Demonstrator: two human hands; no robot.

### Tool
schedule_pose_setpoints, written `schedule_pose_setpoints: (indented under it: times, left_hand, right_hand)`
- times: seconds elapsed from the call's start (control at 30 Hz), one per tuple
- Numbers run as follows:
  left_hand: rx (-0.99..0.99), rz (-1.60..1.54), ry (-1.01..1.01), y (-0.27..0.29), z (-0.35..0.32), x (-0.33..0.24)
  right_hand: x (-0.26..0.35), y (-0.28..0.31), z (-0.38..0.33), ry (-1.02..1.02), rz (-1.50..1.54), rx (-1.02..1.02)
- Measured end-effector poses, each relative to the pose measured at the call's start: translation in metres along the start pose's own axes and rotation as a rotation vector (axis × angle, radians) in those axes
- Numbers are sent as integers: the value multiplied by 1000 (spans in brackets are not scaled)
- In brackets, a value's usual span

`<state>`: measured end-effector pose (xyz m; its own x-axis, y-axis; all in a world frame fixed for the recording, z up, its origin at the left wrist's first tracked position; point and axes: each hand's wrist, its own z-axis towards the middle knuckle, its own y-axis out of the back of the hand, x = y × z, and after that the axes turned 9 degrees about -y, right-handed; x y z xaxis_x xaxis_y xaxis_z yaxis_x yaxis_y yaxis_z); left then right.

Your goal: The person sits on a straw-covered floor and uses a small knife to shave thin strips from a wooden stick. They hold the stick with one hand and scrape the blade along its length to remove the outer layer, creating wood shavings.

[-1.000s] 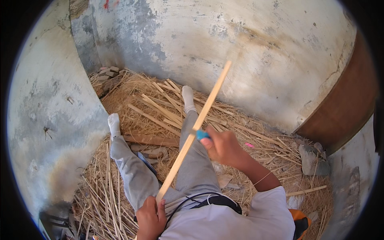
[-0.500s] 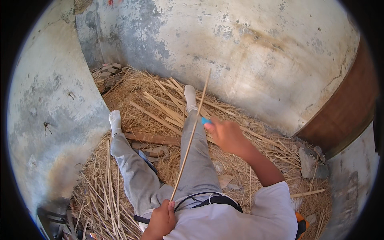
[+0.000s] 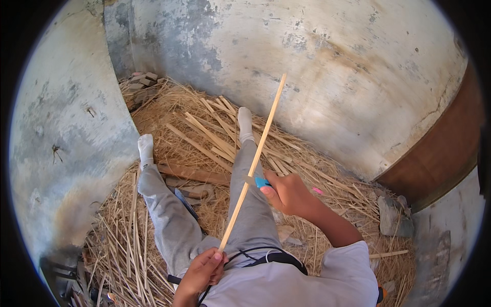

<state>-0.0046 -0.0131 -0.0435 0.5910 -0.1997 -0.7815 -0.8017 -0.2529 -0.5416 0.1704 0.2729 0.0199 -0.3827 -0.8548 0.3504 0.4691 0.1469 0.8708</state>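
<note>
Wall (image 3: 317,77): pale, stained, along the floor's far edge.
Floor (image 3: 156,112): strewn with shavings.
Wood strip (image 3: 260,148): long, pale, held aslant above the floor's middle.
Plank (image 3: 199,174): brown, left of the floor's middle.
Stone (image 3: 395,219): grey, near the floor's right edge.
Right hand (image 3: 290,194): grip clamped on the knife (image 3: 262,182).
Left hand (image 3: 205,268): grip clamped on the strip's near end.
Knife: blue-handled, blade at the strip.

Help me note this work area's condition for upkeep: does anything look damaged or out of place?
Yes: the far wall is stained and patchy, suggesting wear. A small pink object, too small to identify, lies right of the right hand, its bright colour odd among pale wood litter.
</note>
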Motion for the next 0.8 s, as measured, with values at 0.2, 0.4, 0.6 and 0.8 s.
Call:
schedule_pose_setpoints:
  times: [0.2, 0.4, 0.6, 0.8]
  left_hand:
    - [-32, 160, -46, -7, 0, 4]
    - [-112, 495, -271, -12, 2, 20]
    - [-176, 515, -274, -16, -2, 12]
    - [-202, 726, -410, -8, -24, 26]
  right_hand:
    - [-6, -2, 11, 88, -117, -8]
    - [-10, -3, 24, 116, -135, -50]
    - [-24, 0, 60, 210, -236, -162]
    - [-194, 91, 110, -529, 5, -1015]
